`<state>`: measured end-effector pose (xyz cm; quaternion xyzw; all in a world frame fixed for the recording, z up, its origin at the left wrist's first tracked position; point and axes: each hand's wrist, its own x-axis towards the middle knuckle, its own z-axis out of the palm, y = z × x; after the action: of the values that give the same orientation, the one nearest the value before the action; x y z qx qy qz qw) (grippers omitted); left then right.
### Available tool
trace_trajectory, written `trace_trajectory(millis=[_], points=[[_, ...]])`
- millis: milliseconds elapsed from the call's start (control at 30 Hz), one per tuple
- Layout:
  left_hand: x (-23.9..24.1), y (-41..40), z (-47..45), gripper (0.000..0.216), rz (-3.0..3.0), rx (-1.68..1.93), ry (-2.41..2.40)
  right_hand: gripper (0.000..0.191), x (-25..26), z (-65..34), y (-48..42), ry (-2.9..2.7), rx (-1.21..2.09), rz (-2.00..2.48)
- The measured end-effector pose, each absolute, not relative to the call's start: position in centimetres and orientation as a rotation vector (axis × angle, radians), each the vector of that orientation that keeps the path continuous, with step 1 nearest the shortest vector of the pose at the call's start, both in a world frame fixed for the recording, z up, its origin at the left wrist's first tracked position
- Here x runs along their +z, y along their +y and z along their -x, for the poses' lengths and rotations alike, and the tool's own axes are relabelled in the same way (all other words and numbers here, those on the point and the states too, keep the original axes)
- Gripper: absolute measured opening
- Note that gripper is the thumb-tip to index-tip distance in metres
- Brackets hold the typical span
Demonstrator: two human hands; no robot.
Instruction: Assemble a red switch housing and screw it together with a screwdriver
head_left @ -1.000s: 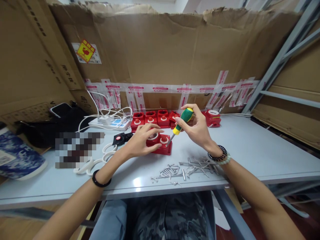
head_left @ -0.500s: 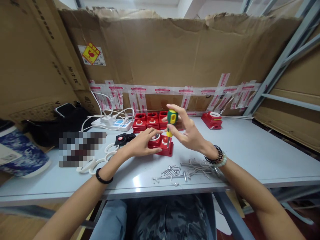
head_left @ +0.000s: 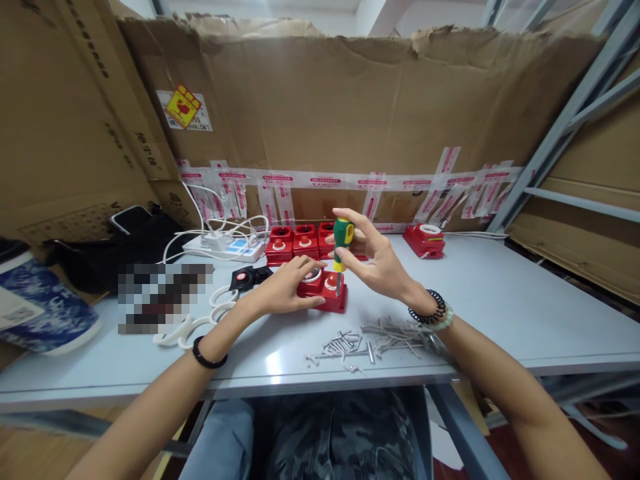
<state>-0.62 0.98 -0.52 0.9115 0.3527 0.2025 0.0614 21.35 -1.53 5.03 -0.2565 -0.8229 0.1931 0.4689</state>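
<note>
My right hand (head_left: 377,260) grips the green and yellow handle of a screwdriver (head_left: 343,243), which stands nearly upright. Its metal shaft points down onto the right end of a red plastic box (head_left: 330,301); whether the tip sits in a screw cannot be told. That box has a white ring at its left part and a raised round red part on its right. My left hand (head_left: 287,288) holds the same box against the table, fingers over its top left and thumb along the front. Behind it stands a row of similar red boxes (head_left: 279,248), partly covered by my right hand.
Loose screws (head_left: 345,341) and thin metal rods lie near the front edge. White rings (head_left: 200,330) and black parts (head_left: 243,278) are at left, by a power strip (head_left: 233,249) with cables. Another red box (head_left: 424,241) stands back right. A patterned cup (head_left: 45,300) is far left.
The screwdriver handle has turned a little in my right hand, its yellow patch shifting rightward. My left hand and the red box stay almost where they were.
</note>
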Motion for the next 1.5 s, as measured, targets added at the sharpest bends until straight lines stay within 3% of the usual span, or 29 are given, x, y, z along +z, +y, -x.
trace_trajectory(millis=[233,467,700,967,1167,1267,1500], points=[[-0.98,1.27,0.75,0.067,-2.786,0.597,1.082,0.05,4.15,-20.91,-1.23,-1.953,0.104,0.686],[-0.65,1.01,0.6,0.062,-2.767,0.601,1.075,0.051,4.79,-21.35,-1.41,-2.023,0.525,0.58],[-0.91,1.15,0.71,0.067,-2.759,0.603,1.092,0.046,4.19,-20.9,-1.39,-1.907,0.104,0.704],[-0.41,0.77,0.48,0.062,-2.743,0.61,1.088,0.051,5.11,-21.45,-1.59,-2.024,0.609,0.564],[-0.74,0.99,0.61,0.067,-2.751,0.579,1.123,0.037,4.57,-20.8,-1.27,-1.922,0.229,0.698],[-0.75,1.01,0.6,0.066,-2.759,0.6,1.106,0.04,4.32,-20.85,-1.02,-1.886,0.134,0.766],[-0.52,0.87,0.46,0.059,-2.742,0.601,1.099,0.056,5.02,-21.75,-1.16,-2.053,0.691,0.523]])
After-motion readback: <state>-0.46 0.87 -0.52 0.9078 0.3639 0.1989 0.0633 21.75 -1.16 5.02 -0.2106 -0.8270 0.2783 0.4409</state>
